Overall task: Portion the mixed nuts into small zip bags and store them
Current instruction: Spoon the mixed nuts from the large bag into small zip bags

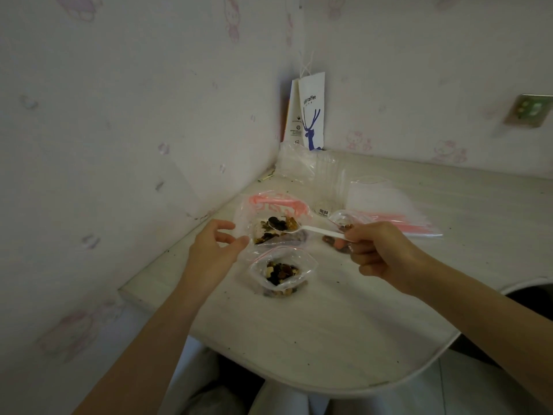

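Hands met over a pale table [299, 330] set into a wallpapered corner. The right hand [380, 254], coming in from four o'clock, pinched the handle end of a white plastic spoon [317, 230] between thumb and curled fingers. The spoon's bowl, loaded with mixed nuts [278, 224], sat over the mouth of a large clear bag [269, 209] with red print, which lay at the centre of the work area and held more of the mix.

The left hand [215, 247], reaching in from eight o'clock, was spread loosely at the large bag's nine o'clock edge. Its thumb and fingers were apart and gripped nothing, though whether the thumb tip touched the plastic could not be told.

At six o'clock from the large bag, just beside it, a small zip bag [282, 271] stood with its red-lined mouth gaping, partly filled with nuts. A second small bag [344, 218] — also holding a few nuts — lay at three o'clock, partly behind the right hand's fingers.

Farther back, toward two o'clock, a stack of empty zip bags [389, 202] lay flat. A paper coffee bag [312, 115] with a blue deer leaned in the corner at twelve o'clock, and a wall socket [529, 110] sat high on the wall at two o'clock.
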